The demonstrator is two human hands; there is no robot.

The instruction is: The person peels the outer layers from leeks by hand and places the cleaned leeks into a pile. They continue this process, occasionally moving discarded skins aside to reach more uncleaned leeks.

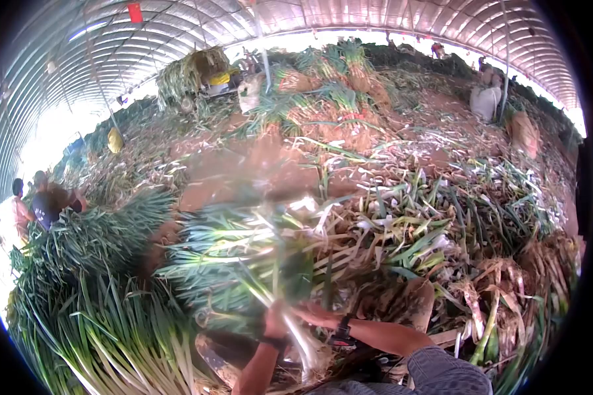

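My left hand [275,321], low in the middle of the head view, is closed round a green onion [303,345]. Its white stalk and roots slant down to the right below the fist, and its leaves run up to the left. Beside it, my right hand [317,315] reaches in from the right with the fingers stretched toward the stalk; blur hides whether the fingertips touch it. Just beyond both hands lies a pile of green onions [244,230], white ends to the right, partly smeared by motion.
A dense stack of green onions [118,336] fills the lower left. Loose stripped leaves [408,224] cover the ground to the right. Tied bundles [336,99] and a white sack [485,102] stand farther back. Two people [46,201] are at the left edge.
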